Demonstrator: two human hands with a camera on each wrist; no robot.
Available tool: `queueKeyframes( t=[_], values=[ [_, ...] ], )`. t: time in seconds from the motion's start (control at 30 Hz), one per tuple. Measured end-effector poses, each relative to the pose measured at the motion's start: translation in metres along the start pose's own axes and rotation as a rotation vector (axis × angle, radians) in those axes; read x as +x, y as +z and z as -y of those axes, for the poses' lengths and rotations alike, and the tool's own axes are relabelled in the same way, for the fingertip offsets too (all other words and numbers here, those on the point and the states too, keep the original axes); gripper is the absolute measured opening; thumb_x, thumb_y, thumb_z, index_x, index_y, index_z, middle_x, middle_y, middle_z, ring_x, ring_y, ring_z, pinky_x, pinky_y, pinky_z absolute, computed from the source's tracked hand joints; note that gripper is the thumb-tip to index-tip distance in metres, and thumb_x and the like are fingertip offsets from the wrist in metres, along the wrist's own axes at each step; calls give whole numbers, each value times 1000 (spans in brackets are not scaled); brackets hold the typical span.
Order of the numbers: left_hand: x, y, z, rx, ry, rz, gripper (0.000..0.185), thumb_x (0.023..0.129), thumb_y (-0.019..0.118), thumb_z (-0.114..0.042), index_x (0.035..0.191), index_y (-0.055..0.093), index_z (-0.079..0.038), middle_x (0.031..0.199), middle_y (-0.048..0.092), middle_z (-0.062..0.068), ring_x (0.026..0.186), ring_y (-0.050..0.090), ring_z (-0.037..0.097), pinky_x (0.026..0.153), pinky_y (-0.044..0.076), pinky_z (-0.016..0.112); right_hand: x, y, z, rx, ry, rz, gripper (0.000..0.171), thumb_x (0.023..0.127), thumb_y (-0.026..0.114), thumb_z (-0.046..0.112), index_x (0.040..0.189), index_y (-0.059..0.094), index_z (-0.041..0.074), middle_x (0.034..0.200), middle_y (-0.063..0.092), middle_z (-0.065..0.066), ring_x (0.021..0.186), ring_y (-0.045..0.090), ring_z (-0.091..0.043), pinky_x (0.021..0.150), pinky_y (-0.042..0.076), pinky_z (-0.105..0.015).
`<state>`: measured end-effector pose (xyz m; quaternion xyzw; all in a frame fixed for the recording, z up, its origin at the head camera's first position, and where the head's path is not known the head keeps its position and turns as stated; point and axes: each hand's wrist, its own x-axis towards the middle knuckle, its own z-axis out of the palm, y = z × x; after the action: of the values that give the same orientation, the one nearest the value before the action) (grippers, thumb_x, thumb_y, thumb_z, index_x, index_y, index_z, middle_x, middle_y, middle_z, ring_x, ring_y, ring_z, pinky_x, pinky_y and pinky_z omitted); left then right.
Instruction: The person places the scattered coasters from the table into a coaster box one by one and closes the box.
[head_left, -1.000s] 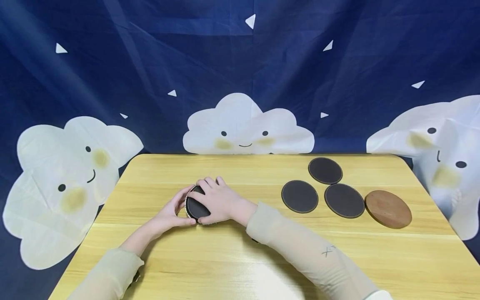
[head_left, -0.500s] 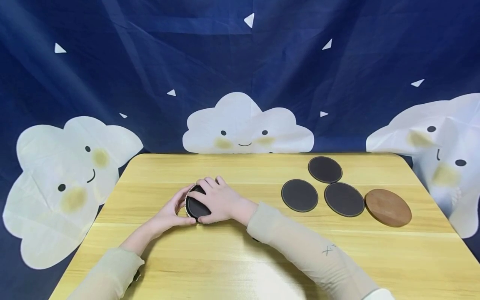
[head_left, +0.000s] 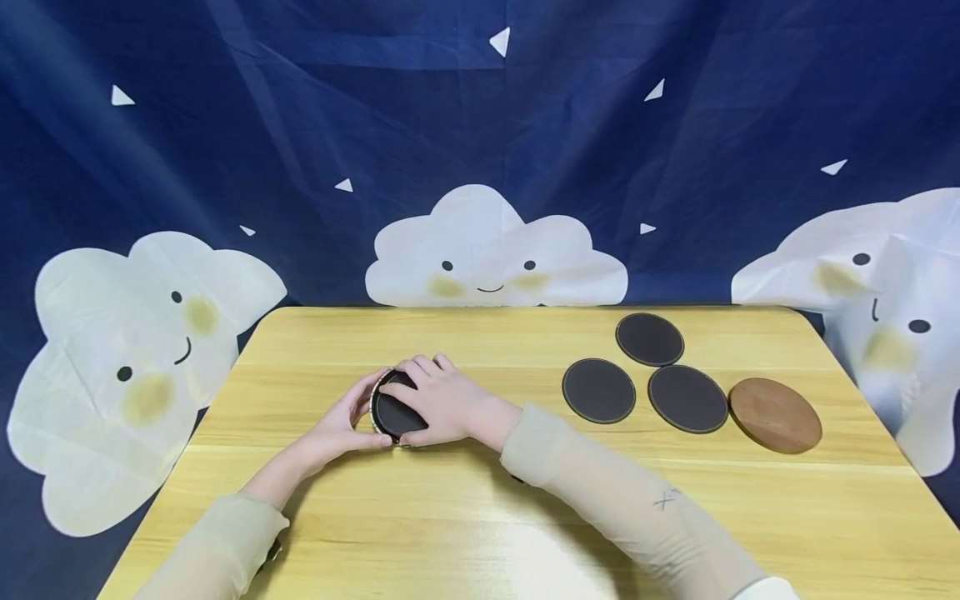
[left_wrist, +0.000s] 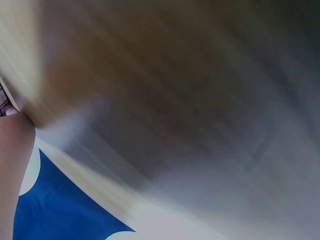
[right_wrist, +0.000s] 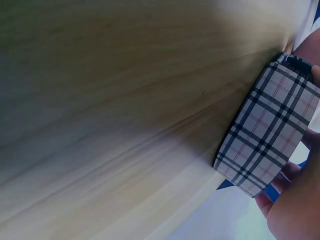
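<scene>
Round plaid-sided holder (head_left: 390,415), dark disc showing on top, is sitting on the worktop (head_left: 480,517) left of centre, enclosed between both hands. In the right wrist view its wall (right_wrist: 267,145) is showing a grey, black and red check pattern and is resting flat on the wood.

Left hand (head_left: 341,425) is cupping the holder's left side, fingers curled against the wall, thumb lying along the near edge. Right hand (head_left: 442,400) is lying over the top and right side, fingers (head_left: 420,367) bent over the far rim of the dark disc, close together. Both forearms are wearing pale sheer sleeves (head_left: 615,500).

Three dark round coasters (head_left: 599,391) (head_left: 649,339) (head_left: 687,399) are lying flat well apart from the holder, to the right, grouped closely in a triangle. Brown wooden coaster (head_left: 776,415) is lying just beside the rightmost dark one.

Blue backdrop (head_left: 480,125) with white smiling clouds is hanging behind the worktop. Left wrist view is blurred, showing only wood and a sliver of the hand.
</scene>
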<state>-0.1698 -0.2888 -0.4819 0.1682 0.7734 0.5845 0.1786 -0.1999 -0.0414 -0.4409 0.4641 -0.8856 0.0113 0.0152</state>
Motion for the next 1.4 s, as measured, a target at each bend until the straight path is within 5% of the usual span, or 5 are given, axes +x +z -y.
queueKeyframes(
  t=[0.6,0.8,0.9,1.13,1.4],
  values=[
    [0,0,1,3,4,-7,106,85,88,-6,169,23,-14,171,32,21,139,45,-9,110,32,5,-21,-17,-17,50,-8,-89,78,94,67,67,158,45,28,159,44,-9,150,38,-25,121,36,-44],
    [0,0,1,12,-6,-12,107,85,89,-8,169,24,-15,170,33,21,155,37,27,110,31,5,-36,-24,-28,44,-4,-127,79,94,68,64,158,45,24,159,45,-14,150,40,-28,118,39,-48],
    [0,1,1,11,-5,-14,107,84,89,-7,169,25,-15,170,33,21,155,37,24,109,29,5,-44,-28,-33,42,-2,-150,78,95,69,62,158,47,22,158,46,-16,149,42,-30,118,40,-50],
    [1,2,0,-1,9,-22,108,82,90,-5,169,24,-11,168,34,26,135,45,-14,109,29,2,-61,-33,-45,54,6,-188,75,95,71,57,155,49,19,157,47,-19,148,43,-34,119,39,-54],
    [0,2,1,-7,19,-25,109,82,90,-4,169,24,-9,167,34,27,134,46,-14,110,29,1,-83,-34,-56,34,33,-171,74,97,71,55,157,47,18,157,46,-19,147,43,-35,120,38,-54]
  ],
)
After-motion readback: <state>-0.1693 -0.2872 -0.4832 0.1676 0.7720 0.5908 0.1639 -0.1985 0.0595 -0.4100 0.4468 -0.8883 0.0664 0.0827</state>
